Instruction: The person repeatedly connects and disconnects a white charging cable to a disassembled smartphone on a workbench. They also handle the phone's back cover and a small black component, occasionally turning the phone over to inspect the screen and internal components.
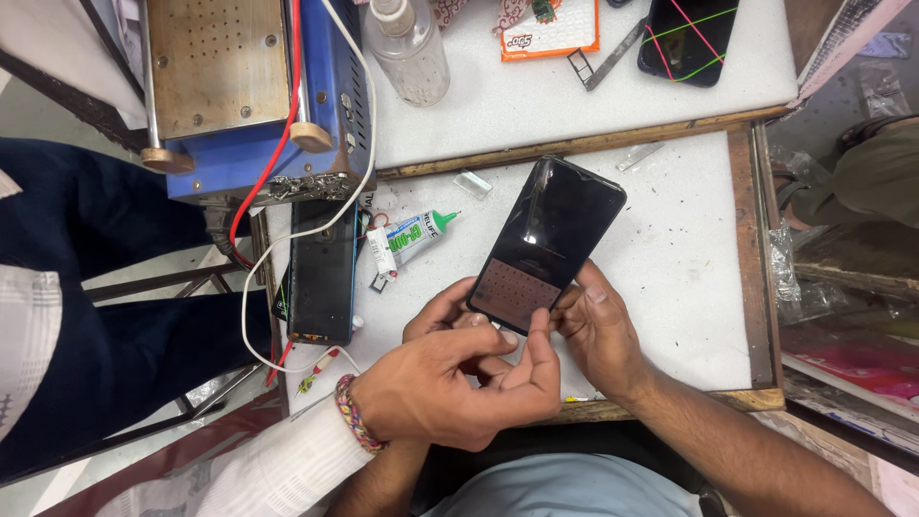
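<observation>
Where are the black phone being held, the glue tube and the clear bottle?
black phone (550, 239), head view, middle of its dark screen.
glue tube (414, 234), head view, white body below the green cap.
clear bottle (410, 56), head view, middle of its body.

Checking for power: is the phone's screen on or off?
Off: the phone held by both hands shows only dark glass with reflections.

Colours and patterns on the bench

Phone (548, 245): glossy black, with a reddish-brown dotted grid at its lower end. Table (670, 249): white top, brown wood rim. Machine (254, 96): blue body, tan perforated plate. Glue tube (410, 236): white, green print and cap. Second phone (687, 38): black, pink and green lines. Wristband (356, 414): braided pink, yellow. Wires (278, 144): red, white.
</observation>
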